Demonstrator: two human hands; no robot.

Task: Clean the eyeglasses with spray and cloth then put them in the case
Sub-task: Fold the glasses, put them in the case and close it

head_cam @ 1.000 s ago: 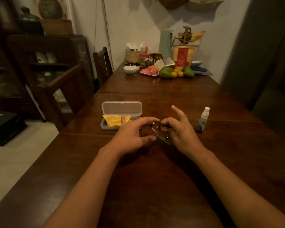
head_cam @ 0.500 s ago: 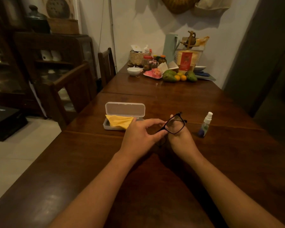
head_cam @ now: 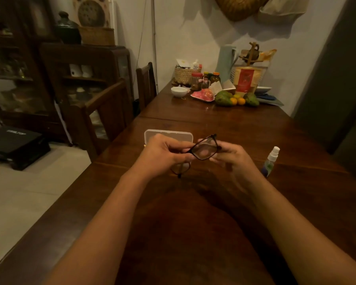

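The eyeglasses (head_cam: 203,150) are held above the table (head_cam: 193,223), tilted. The left hand (head_cam: 164,155) pinches the frame near its middle; the right hand (head_cam: 232,159), blurred, curls its fingers (head_cam: 219,145) on the frame's right end. Behind the left hand the white case (head_cam: 169,134) stands open, its contents hidden. The spray bottle (head_cam: 271,160) stands upright to the right. At the far end, a woven basket (head_cam: 183,75) holds packets.
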